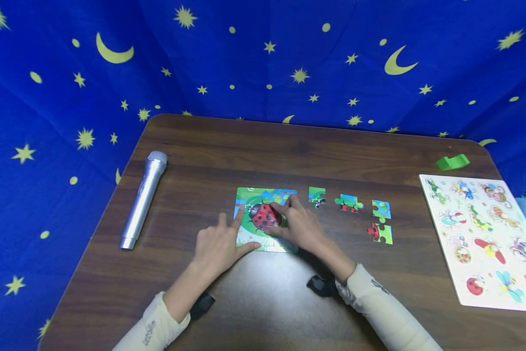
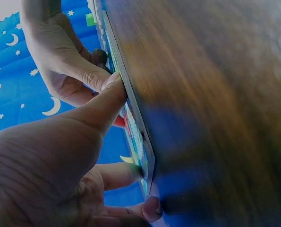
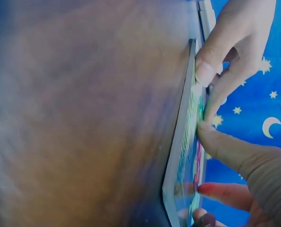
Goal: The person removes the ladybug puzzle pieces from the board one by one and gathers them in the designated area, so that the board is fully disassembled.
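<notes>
A ladybug jigsaw puzzle board (image 1: 245, 195) lies flat on the table in front of me. My left hand (image 1: 216, 247) rests on its left part, fingers fairly straight, the thumb at the front edge and the index fingertip on the picture. With thumb and index finger, my right hand (image 1: 304, 226) pinches a red jigsaw piece (image 3: 197, 163) against the board's surface. That piece's outline is partly hidden by the fingers. To the right lie several loose jigsaw pieces, among them a green corner piece (image 1: 317, 195), a blue-green piece (image 1: 349, 202) and a red-green piece (image 1: 382, 234).
A silver toy microphone (image 1: 144, 200) lies on the left of the brown table (image 1: 192, 161). At the right are a white board with insect pictures (image 1: 451, 243) and a small green block (image 1: 453, 162). Behind hangs a blue star-patterned cloth (image 1: 254, 58).
</notes>
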Demonstrator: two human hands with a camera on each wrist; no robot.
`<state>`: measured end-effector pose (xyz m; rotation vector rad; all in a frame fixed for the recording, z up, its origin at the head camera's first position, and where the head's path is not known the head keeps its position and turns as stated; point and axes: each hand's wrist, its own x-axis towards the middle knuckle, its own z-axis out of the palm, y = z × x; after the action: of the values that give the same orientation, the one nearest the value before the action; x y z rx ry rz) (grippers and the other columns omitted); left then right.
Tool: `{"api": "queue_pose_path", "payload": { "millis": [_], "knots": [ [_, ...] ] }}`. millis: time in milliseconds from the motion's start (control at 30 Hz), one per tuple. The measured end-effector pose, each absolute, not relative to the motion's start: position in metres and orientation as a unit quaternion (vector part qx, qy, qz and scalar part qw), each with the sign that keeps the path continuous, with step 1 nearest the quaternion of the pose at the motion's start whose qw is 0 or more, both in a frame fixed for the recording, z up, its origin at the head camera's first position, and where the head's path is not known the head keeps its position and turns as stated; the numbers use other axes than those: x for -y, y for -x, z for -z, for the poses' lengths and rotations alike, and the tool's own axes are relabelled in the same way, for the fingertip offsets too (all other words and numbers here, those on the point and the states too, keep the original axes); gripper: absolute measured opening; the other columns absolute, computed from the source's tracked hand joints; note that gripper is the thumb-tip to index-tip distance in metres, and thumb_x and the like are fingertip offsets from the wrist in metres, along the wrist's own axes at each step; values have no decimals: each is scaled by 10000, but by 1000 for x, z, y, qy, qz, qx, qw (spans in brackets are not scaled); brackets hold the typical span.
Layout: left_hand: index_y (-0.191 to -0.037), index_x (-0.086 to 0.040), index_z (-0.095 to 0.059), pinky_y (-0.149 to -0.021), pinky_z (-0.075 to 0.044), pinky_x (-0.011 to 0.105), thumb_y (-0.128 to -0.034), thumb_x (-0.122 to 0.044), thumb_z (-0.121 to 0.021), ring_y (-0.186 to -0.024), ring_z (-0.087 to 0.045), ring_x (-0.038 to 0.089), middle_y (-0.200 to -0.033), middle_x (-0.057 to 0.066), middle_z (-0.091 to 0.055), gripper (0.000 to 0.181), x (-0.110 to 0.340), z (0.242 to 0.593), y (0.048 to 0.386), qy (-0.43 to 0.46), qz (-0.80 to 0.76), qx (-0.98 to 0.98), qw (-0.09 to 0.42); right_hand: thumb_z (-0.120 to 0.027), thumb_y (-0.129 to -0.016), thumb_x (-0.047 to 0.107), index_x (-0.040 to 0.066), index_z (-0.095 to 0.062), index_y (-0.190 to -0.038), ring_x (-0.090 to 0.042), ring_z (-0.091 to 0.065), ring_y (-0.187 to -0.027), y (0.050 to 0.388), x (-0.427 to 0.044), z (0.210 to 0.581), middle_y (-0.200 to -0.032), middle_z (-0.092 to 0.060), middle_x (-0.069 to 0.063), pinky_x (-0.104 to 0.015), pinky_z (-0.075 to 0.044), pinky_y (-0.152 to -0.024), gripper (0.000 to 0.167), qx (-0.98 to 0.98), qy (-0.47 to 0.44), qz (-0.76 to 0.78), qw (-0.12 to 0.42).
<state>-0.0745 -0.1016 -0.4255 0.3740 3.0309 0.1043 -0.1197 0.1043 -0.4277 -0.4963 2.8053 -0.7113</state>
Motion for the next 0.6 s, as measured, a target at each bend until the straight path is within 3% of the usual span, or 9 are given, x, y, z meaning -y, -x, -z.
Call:
{"api": "queue_pose_path", "payload": {
  "millis": [433, 600],
  "knots": [
    [-1490, -208, -471, -387, -255, 268, -737, -802, -622, -424, -295, 116, -1150, 247, -673, 971, 100, 426, 78, -116, -33, -992, 33, -882, -734, 361, 152, -598, -1387, -180, -477, -681, 127, -96, 420, -1043, -475, -110, -254, -390, -543, 742, -950, 167, 225, 137],
    [-1486, -210, -477, -389, -254, 268, -722, -809, -627, -439, -278, 104, -1102, 231, -684, 982, 100, 426, 79, -112, -29, -993, 35, -897, -718, 309, 124, -589, -1394, -190, -506, -741, 122, -91, 421, -1061, -452, -92, -265, -425, -579, 766, -949, 149, 254, 112]
  ]
}}
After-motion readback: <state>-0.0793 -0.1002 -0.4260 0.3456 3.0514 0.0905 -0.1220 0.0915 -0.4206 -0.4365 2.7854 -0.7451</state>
